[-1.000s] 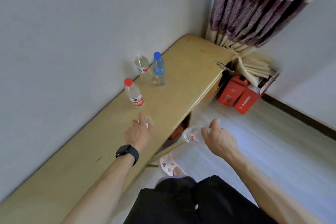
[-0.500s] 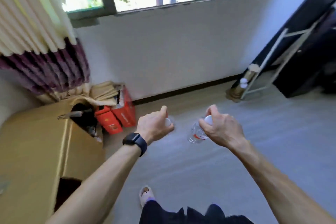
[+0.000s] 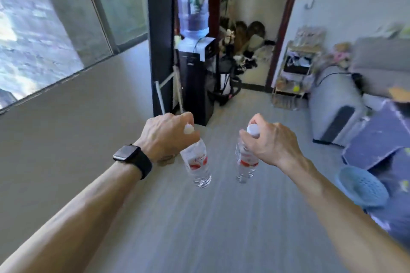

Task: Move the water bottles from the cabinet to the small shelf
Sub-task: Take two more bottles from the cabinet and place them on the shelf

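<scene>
Gripping necks at frame centre: left hand point(image 3: 165, 137) holds left bottle point(image 3: 201, 175), right hand point(image 3: 271, 147) right bottle point(image 3: 244, 172); red-white labels point(image 3: 198, 161) blurred, unreadable; necks hidden by fingers point(image 3: 255, 118).

I see a big window point(image 3: 44, 35) on the left above a plain wall point(image 3: 66, 128), with daylight coming in and a grey floor point(image 3: 199, 217). Ahead there's a tall dark panel point(image 3: 160, 40), a water dispenser point(image 3: 195, 51) just beside it, and a doorway point(image 3: 255, 29) with blurred clutter behind. Grey sofa point(image 3: 381, 62) at far right.

clear glossy plastic bottles point(image 3: 198, 163), matt black watch band point(image 3: 145, 165)
</scene>
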Motion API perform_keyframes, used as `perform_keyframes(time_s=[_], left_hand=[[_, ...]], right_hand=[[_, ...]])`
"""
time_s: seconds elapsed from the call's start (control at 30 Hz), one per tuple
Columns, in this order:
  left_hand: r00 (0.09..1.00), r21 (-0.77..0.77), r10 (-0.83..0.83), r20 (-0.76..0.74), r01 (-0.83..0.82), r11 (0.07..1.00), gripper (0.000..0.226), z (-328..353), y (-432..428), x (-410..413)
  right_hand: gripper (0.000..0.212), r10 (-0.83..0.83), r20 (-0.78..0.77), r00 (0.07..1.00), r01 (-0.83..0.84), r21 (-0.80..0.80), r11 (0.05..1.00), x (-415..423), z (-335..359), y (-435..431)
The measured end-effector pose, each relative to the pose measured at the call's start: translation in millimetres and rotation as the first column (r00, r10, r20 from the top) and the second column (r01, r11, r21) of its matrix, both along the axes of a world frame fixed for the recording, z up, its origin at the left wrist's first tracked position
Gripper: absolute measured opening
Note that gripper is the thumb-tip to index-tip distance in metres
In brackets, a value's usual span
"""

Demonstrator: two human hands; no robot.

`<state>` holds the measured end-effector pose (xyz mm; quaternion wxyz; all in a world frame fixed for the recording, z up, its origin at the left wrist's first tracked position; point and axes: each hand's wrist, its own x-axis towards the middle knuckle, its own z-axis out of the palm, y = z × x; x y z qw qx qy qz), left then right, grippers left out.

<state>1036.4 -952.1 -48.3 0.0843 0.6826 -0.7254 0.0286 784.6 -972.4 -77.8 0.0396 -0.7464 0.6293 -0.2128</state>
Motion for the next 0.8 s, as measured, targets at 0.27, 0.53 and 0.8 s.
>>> perform_keyframes(time_s=[0.27,0.53,0.8], left_hand=[[0.967,-0.112,-0.254,0.026,0.256,0.96,0.021,28.0,-127.6,-47.0],[0.934,-0.264,-0.301,0.192,0.345,0.901,0.022,46.6,-255.0,-113.0],[0.956,-0.293,-0.235,0.178,0.279,0.915,0.028,67.0,-385.3,-198.8]], right_hand=[[0.031,-0.25,0.094,0.964,0.263,-0.161,0.951,-60.8,31.6,-53.9],[0.035,-0.299,0.223,0.928,0.358,-0.304,0.883,-132.7,41.7,-158.9],[0.033,-0.258,0.205,0.944,0.313,-0.311,0.898,-216.9,57.5,-282.3]])
